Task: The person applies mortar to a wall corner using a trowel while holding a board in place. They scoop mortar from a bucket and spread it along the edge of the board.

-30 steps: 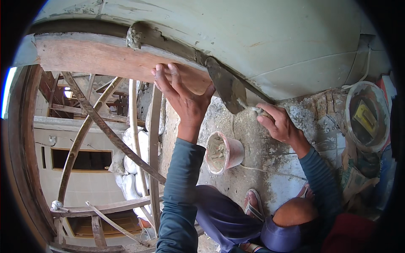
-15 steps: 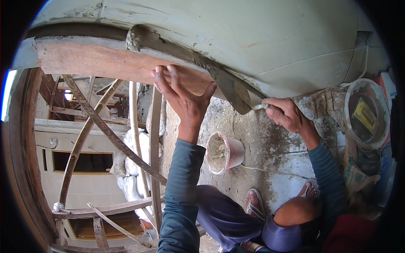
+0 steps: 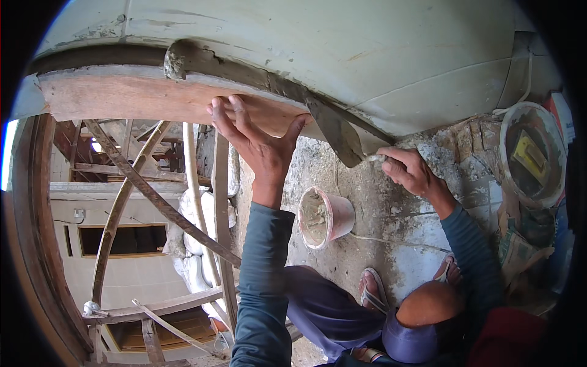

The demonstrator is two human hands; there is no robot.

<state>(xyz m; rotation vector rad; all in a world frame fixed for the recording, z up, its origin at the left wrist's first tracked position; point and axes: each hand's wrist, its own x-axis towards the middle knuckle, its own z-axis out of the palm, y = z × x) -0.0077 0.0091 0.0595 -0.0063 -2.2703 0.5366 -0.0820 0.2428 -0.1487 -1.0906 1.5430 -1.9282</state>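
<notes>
Overhead, the pale ceiling [image 3: 367, 49] meets a wooden board [image 3: 140, 98] that my left hand [image 3: 260, 144] presses flat, open-palmed, against the edge. I judge it must sit firm while mortar [image 3: 244, 67] fills the seam. My right hand [image 3: 409, 171] is closed around the trowel [image 3: 336, 131], blade tip up at the joint; best kept angled, drawn steadily. Below stands the pink bucket [image 3: 324, 217].
</notes>
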